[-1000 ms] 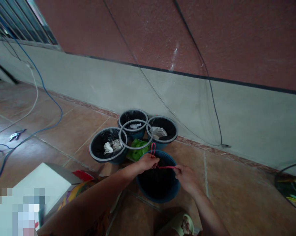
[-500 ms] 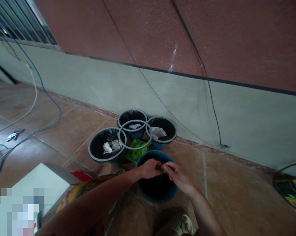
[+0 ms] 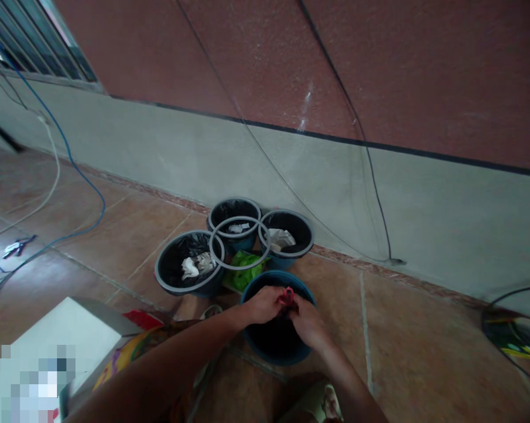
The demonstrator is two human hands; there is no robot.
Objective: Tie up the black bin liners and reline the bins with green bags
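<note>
A pink-red cord, bunched up small, was held between the person's two hands over the mouth of a blue bin. The left hand had its grip closed on the cord from one side, and the right hand gripped it from the other, the fingers of both nearly meeting. The inside of the blue bin was too dark to make out.

Just beyond it stood three more bins, each with a grey rim and a black liner: a left bin with crumpled white paper inside, a back bin with white scraps, and a right bin with a pale crumpled piece. A loose grey ring overlapped their rims in view, with a bright green plastic bag low between the bins. All stood on the tiled floor near the wall. A white box was near the left forearm.
</note>
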